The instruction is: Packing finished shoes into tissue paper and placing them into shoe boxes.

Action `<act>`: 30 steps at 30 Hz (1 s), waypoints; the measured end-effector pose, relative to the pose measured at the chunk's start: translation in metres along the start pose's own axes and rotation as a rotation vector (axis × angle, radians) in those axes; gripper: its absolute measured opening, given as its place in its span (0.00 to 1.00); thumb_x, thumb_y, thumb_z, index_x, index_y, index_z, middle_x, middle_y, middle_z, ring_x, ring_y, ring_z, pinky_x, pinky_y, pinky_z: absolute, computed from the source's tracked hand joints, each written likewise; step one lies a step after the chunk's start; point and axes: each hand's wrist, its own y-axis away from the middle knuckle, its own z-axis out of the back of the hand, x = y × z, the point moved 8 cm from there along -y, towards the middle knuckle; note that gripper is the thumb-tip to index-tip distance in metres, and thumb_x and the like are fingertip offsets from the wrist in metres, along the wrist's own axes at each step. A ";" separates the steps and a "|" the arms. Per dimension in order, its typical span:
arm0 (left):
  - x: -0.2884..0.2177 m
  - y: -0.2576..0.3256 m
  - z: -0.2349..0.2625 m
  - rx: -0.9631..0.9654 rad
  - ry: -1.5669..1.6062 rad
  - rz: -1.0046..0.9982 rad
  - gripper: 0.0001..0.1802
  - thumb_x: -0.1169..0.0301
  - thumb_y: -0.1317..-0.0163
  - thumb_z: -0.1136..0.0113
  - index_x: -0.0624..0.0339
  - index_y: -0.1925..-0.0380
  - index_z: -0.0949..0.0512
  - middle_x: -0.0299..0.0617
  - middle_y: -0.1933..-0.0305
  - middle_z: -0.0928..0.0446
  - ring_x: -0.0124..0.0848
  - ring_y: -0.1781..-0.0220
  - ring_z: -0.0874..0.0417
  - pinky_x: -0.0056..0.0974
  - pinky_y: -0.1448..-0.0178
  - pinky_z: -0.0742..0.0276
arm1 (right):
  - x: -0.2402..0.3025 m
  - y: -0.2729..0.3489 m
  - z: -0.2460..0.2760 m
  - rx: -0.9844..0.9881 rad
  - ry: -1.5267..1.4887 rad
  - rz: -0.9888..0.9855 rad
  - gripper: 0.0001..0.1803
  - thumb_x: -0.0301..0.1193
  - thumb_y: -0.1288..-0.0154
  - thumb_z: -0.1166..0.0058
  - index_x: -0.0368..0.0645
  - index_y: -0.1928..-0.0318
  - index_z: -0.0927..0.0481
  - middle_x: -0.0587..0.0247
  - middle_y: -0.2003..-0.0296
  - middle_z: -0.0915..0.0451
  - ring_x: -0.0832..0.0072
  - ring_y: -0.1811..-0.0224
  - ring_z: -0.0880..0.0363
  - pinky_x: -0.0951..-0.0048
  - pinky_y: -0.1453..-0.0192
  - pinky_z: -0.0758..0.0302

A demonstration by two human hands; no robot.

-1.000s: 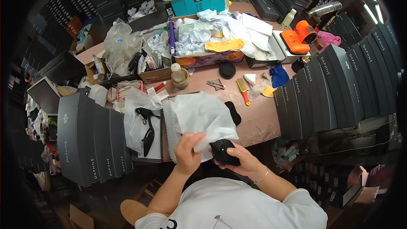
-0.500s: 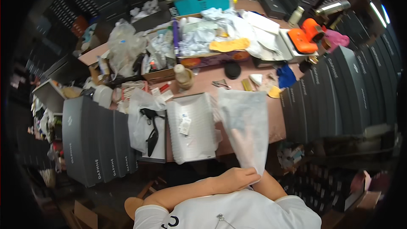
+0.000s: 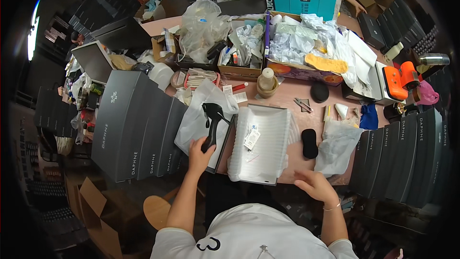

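Observation:
My left hand [image 3: 197,157] is closed round the near end of a black strappy sandal [image 3: 212,127]. The sandal lies on thin white wrapping [image 3: 189,132] over a box lid beside the stacked shoe boxes. To its right, an open shoe box [image 3: 261,156] lined with white ribbed padding has small white tags [image 3: 251,138] inside. Over the table's front edge, right of that box, hovers my right hand [image 3: 317,187], fingers apart and holding nothing. A translucent white bag [image 3: 338,148] lies flat beyond it, next to a black oblong pad [image 3: 309,144].
Grey shoe boxes stand in rows on the left [image 3: 129,124] and right [image 3: 407,158]. Along the back are a carton of crumpled paper [image 3: 299,38], a jar [image 3: 267,84], a round black object [image 3: 319,91], pliers [image 3: 303,104] and an orange tape dispenser [image 3: 395,81].
My right hand has come out of the white bag, which now lies on the table's right side. My left hand has let go of the bag and moved left onto the sandal.

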 end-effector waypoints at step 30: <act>-0.154 -0.006 0.037 0.111 0.119 -0.415 0.14 0.83 0.47 0.47 0.64 0.59 0.22 0.49 0.50 0.24 0.36 0.59 0.20 0.32 0.59 0.26 | 0.085 -0.029 -0.054 0.195 -1.677 0.368 0.34 0.48 0.40 0.43 0.32 0.44 0.30 0.42 0.46 0.28 0.44 0.41 0.29 0.56 0.48 0.18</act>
